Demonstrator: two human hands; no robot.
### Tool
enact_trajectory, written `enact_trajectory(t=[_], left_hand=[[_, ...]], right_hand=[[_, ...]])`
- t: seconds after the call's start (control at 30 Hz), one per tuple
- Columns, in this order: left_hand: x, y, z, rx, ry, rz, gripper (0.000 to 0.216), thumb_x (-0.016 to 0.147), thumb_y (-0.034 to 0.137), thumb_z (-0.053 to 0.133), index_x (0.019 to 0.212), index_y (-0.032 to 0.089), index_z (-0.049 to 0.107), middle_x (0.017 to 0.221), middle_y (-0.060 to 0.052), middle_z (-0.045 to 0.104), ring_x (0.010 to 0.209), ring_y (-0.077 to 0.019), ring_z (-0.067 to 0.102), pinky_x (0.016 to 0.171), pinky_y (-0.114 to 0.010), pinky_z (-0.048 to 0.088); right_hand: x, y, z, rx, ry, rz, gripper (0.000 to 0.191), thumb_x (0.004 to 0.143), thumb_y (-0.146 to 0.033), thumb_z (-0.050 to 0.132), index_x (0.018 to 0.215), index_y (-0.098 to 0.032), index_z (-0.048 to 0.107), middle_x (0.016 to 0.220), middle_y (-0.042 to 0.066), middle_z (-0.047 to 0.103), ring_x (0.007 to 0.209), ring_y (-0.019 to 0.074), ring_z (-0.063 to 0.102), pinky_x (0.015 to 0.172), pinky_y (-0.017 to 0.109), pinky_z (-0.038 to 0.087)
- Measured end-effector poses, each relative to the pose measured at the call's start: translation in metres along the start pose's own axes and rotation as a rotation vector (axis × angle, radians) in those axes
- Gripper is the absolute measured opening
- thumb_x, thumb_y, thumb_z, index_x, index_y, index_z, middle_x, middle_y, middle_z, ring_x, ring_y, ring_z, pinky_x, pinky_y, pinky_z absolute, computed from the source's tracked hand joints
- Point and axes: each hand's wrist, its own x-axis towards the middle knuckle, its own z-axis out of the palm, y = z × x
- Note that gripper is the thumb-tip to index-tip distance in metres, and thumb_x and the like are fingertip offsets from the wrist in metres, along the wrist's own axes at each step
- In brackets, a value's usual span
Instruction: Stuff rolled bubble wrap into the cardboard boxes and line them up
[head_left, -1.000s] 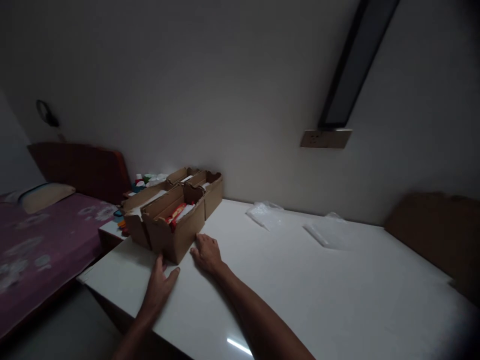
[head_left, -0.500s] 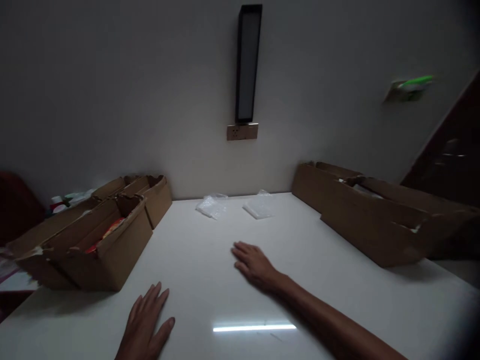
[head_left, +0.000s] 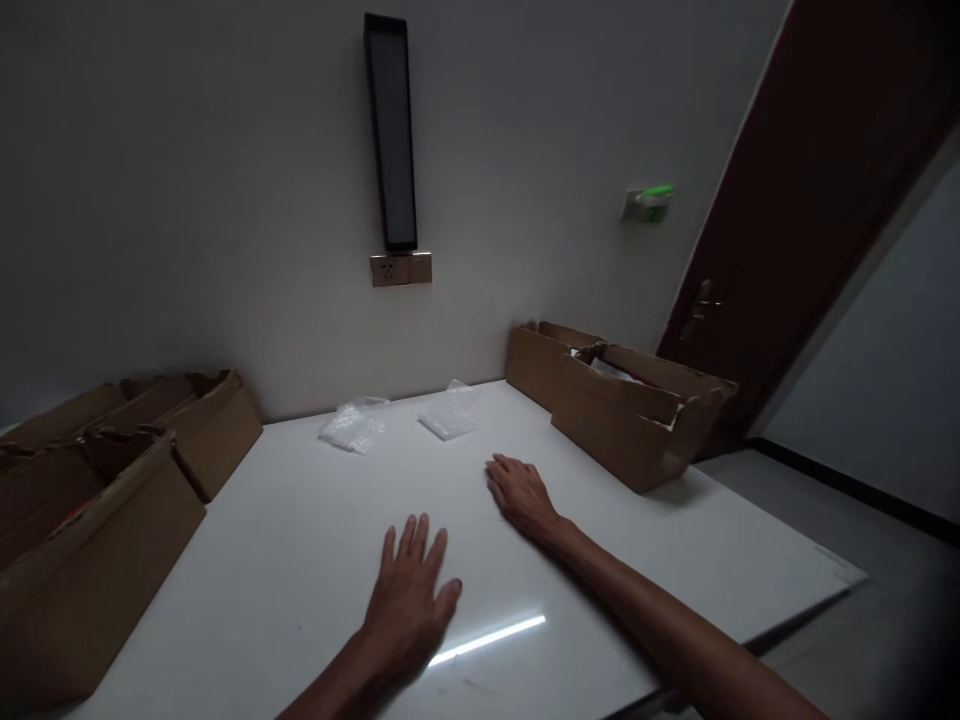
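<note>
Both your left hand (head_left: 409,610), fingers fanned, and your right hand (head_left: 521,495), fingers loosely extended, were apart from each other over one white table (head_left: 300,560). Beyond them, two clear plastic packets (head_left: 450,415) lay near one wall (head_left: 300,220), between two cardboard boxes (head_left: 604,430) at right and at least three brown boxes (head_left: 120,570) at left.

A left hand (head_left: 409,600), palm down with fingers spread, is over a white tabletop (head_left: 300,540) at bottom centre. The right hand (head_left: 523,497), fingers extended, is near the frame's middle, its forearm crossing the lower right. Open-topped brown boxes (head_left: 142,550) stand at lower left; cardboard boxes (head_left: 607,430) stand right of centre. Two clear plastic packets (head_left: 356,425) lie between, below a black-framed fixture (head_left: 391,140) at upper centre.
</note>
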Motion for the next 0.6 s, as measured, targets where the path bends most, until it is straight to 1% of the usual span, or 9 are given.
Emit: enact_trajectory(t=[0.1, 0.2, 0.3, 0.37, 0.43, 0.5, 0.53, 0.6], left_hand=[[-0.001, 0.008, -0.004, -0.046, -0.04, 0.02, 0.065, 0.093, 0.049, 0.043, 0.151, 0.02, 0.038, 0.161, -0.014, 0.02, 0.152, -0.0324, 0.01, 0.121, -0.058, 0.003], [-0.003, 0.007, -0.006, -0.075, -0.051, 0.014, 0.066, 0.091, 0.048, 0.045, 0.15, 0.019, 0.04, 0.162, -0.014, 0.021, 0.152, -0.0324, 0.01, 0.121, -0.058, 0.002], [-0.003, 0.002, -0.001, -0.112, -0.007, 0.035, 0.064, 0.088, 0.045, 0.05, 0.146, 0.021, 0.046, 0.161, -0.012, 0.027, 0.151, -0.0327, 0.014, 0.122, -0.057, 0.003], [-0.002, -0.004, 0.006, -0.154, 0.05, 0.042, 0.058, 0.086, 0.039, 0.053, 0.141, 0.02, 0.053, 0.158, -0.011, 0.034, 0.15, -0.0323, 0.022, 0.123, -0.056, 0.006], [0.001, -0.012, 0.011, -0.231, 0.137, 0.001, 0.053, 0.084, 0.032, 0.053, 0.134, 0.017, 0.059, 0.154, -0.013, 0.042, 0.146, -0.0317, 0.031, 0.123, -0.054, 0.012], [0.007, -0.02, 0.013, -0.365, 0.245, -0.078, 0.053, 0.08, 0.028, 0.053, 0.131, 0.013, 0.06, 0.149, -0.017, 0.048, 0.142, -0.032, 0.038, 0.122, -0.052, 0.02], [0.011, -0.024, 0.012, -0.479, 0.306, -0.129, 0.055, 0.077, 0.027, 0.056, 0.13, 0.011, 0.06, 0.146, -0.019, 0.051, 0.14, -0.0327, 0.04, 0.121, -0.051, 0.023], [0.02, -0.032, 0.006, -0.755, 0.421, -0.221, 0.064, 0.07, 0.026, 0.063, 0.131, 0.008, 0.057, 0.142, -0.022, 0.052, 0.136, -0.0345, 0.044, 0.119, -0.049, 0.026]], right_hand=[[0.033, -0.011, 0.012, 0.0, 0.006, -0.024, 0.036, 0.098, -0.028, 0.047, 0.132, -0.015, 0.055, 0.144, 0.015, 0.051, 0.129, 0.0264, 0.047, 0.106, 0.039, 0.031], [0.077, -0.024, 0.026, 0.033, 0.028, 0.018, 0.034, 0.098, -0.03, 0.05, 0.125, -0.012, 0.058, 0.137, 0.018, 0.056, 0.126, 0.0276, 0.049, 0.107, 0.043, 0.033], [0.115, -0.036, 0.034, 0.109, 0.063, 0.104, 0.03, 0.097, -0.034, 0.055, 0.118, -0.013, 0.062, 0.127, 0.013, 0.061, 0.118, 0.026, 0.055, 0.104, 0.048, 0.041], [0.129, -0.041, 0.034, 0.189, 0.09, 0.151, 0.032, 0.095, -0.037, 0.059, 0.118, -0.015, 0.062, 0.125, 0.011, 0.061, 0.113, 0.0241, 0.059, 0.099, 0.048, 0.047], [0.132, -0.045, 0.029, 0.291, 0.119, 0.182, 0.033, 0.094, -0.037, 0.061, 0.118, -0.014, 0.062, 0.124, 0.011, 0.061, 0.11, 0.0231, 0.06, 0.096, 0.046, 0.049], [0.125, -0.049, 0.023, 0.413, 0.146, 0.21, 0.031, 0.094, -0.038, 0.06, 0.113, -0.014, 0.063, 0.118, 0.01, 0.064, 0.108, 0.0223, 0.061, 0.095, 0.045, 0.049], [0.118, -0.051, 0.021, 0.483, 0.155, 0.226, 0.03, 0.096, -0.039, 0.056, 0.108, -0.014, 0.064, 0.113, 0.01, 0.066, 0.105, 0.0218, 0.062, 0.094, 0.044, 0.049], [0.098, -0.058, 0.017, 0.644, 0.149, 0.251, 0.035, 0.099, -0.042, 0.044, 0.098, -0.013, 0.064, 0.099, 0.01, 0.069, 0.094, 0.0211, 0.065, 0.088, 0.041, 0.051]])
